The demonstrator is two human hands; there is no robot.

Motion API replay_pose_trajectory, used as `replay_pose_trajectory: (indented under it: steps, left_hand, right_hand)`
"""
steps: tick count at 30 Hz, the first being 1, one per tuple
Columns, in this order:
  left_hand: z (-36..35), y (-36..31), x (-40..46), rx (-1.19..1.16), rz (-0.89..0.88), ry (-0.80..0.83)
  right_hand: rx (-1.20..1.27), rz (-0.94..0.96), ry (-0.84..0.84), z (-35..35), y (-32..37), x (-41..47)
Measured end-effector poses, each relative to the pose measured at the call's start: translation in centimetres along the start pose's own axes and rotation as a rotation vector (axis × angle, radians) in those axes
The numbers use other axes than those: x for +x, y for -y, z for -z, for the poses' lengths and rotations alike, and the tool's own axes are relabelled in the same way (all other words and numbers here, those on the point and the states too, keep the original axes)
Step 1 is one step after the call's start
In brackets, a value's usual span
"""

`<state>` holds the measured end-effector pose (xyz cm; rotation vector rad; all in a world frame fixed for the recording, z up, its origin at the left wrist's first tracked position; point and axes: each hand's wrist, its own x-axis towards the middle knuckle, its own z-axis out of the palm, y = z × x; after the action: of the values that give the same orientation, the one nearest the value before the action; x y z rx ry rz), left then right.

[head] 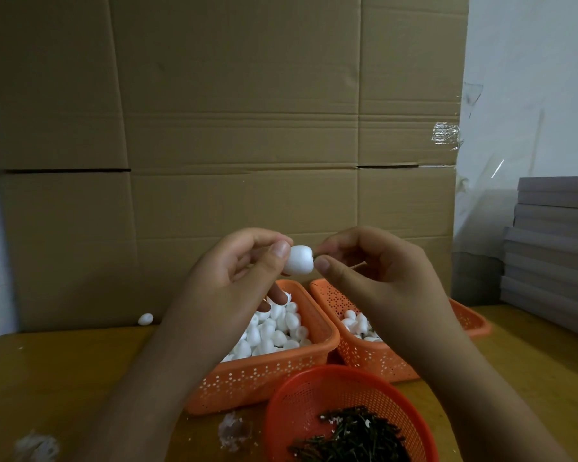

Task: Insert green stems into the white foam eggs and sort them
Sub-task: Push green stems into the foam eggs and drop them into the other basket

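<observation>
My left hand (237, 268) pinches a white foam egg (299, 260) between thumb and fingers, raised above the baskets. My right hand (364, 265) pinches a thin green stem (315, 254) at the egg's right end; most of the stem is hidden by my fingers. Below, the left orange basket (264, 375) is heaped with plain white foam eggs (274, 331). The right orange basket (381, 361) holds fewer eggs (356, 323). A round red basket (314, 395) at the front contains a pile of dark green stems (354, 435).
A loose foam egg (145, 319) lies on the wooden table (64, 378) at the back left. A large cardboard sheet (231, 128) stands behind. Grey boards (554, 255) are stacked at the right. White foam scraps (232, 430) lie near the front.
</observation>
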<state>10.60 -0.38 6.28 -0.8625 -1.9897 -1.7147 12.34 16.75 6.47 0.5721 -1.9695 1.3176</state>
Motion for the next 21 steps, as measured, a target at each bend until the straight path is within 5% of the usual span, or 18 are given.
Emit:
replay_pose_trajectory:
  steps: [21]
  left_hand:
    - [0.46, 0.46, 0.22, -0.042, -0.003, -0.002]
  right_hand:
    - [0.07, -0.077, -0.042, -0.02, -0.15, 0.05]
